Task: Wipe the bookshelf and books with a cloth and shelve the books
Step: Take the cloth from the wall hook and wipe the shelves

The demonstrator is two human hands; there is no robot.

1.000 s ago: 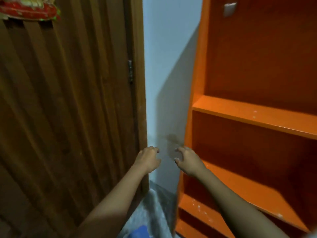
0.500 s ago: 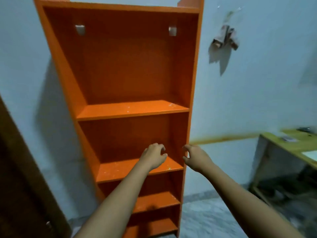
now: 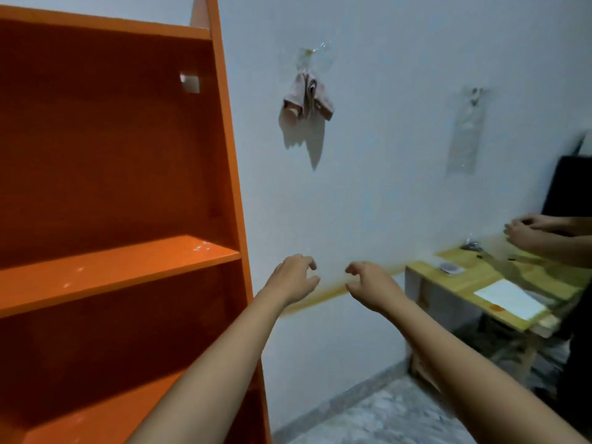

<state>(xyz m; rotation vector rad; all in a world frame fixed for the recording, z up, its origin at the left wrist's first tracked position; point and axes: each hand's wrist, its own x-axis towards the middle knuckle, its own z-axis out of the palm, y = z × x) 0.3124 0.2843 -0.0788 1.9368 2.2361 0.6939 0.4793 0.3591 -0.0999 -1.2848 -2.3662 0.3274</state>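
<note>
An orange bookshelf point(image 3: 121, 267) fills the left of the head view, its shelves bare with pale dust specks. A pinkish cloth point(image 3: 307, 97) hangs from a hook on the white wall, to the right of the shelf and well above my hands. My left hand point(image 3: 293, 277) and my right hand point(image 3: 368, 285) are stretched out side by side in front of the wall, just right of the bookshelf's side panel. Both have loosely curled fingers and hold nothing. No books are in view.
A low wooden table point(image 3: 464, 277) with a white paper point(image 3: 509, 299) stands at the right against the wall. Another person's hands point(image 3: 528, 233) hover over its far end. A clear plastic bag point(image 3: 466, 133) hangs on the wall. Grey speckled floor lies below.
My view has swung right, from the wooden door past the front of the bookshelf to the wall beside it. My hands stayed stretched out and empty. The cloth, table and another person's hands came into view.
</note>
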